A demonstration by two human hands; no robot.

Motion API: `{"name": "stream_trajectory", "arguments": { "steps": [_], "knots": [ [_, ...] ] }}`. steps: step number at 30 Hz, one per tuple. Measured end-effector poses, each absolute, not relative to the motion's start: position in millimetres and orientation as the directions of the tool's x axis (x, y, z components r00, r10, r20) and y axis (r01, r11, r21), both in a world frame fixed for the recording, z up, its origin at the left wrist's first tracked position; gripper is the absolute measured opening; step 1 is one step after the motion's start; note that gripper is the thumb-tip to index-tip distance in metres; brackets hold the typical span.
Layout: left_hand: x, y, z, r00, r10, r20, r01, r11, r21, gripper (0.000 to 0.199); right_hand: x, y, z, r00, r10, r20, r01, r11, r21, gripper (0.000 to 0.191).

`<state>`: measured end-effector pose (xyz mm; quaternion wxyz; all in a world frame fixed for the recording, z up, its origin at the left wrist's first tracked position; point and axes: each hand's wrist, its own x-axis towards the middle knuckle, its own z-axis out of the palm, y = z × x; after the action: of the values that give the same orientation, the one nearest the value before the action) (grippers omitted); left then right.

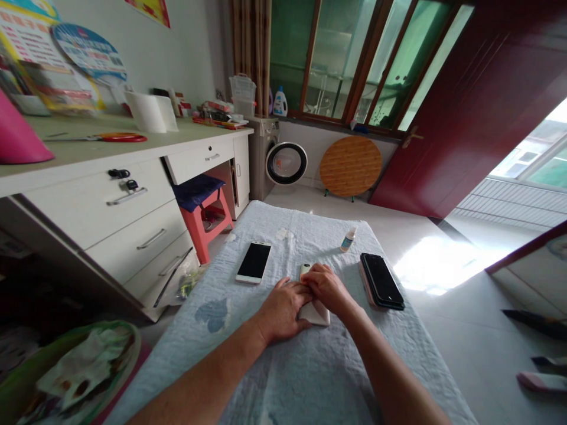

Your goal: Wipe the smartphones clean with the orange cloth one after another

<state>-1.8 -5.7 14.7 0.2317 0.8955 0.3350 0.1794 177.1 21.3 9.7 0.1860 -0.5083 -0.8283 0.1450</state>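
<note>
A white phone (319,317) lies face down on the cloth-covered table, its camera end pointing away from me. My left hand (283,310) rests across its left side, thumb by the near end and fingers over the back, holding it against the cloth. My right hand (326,288) is bent over the upper part of the phone, its fingertips pressed together near the camera. Whatever those fingertips may pinch is hidden. To the left lies a second white phone (254,262), dark screen up. A small spray bottle (348,239) stands beyond my right hand.
At the table's right edge, a black phone (384,282) lies on a stack. The pale blue cloth (230,366) covers the table. A waste basket (133,366) stands low at left, near a desk with drawers (133,218). A pink stool (201,227) sits under the desk.
</note>
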Motion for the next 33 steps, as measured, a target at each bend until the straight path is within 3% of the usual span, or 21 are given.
{"name": "stream_trajectory", "arguments": {
  "steps": [9, 17, 23, 33],
  "knots": [
    [-1.7, -4.3, 13.0, 0.717, 0.684, 0.134, 0.559, -0.679, 0.476, 0.045, 175.3, 43.8, 4.4, -0.255, 0.951, 0.176, 0.906, 0.299, -0.301, 0.025],
    [-2.8, -4.0, 13.8, 0.719, 0.681, 0.139, 0.556, -0.684, 0.472, 0.045, 198.9, 42.5, 1.3, -0.129, 0.966, 0.225, 0.907, 0.207, -0.368, 0.020],
    [-4.4, -3.2, 12.3, 0.714, 0.681, 0.161, 0.538, -0.682, 0.496, 0.041, 210.8, 38.5, 4.5, -0.095, 0.989, 0.113, 0.906, 0.133, -0.403, 0.014],
    [-6.8, 0.3, 10.7, 0.739, 0.655, 0.158, 0.523, -0.705, 0.479, 0.039, 212.2, 9.7, 30.4, -0.329, 0.930, -0.161, 0.813, 0.193, -0.549, 0.017]
  ]
}}
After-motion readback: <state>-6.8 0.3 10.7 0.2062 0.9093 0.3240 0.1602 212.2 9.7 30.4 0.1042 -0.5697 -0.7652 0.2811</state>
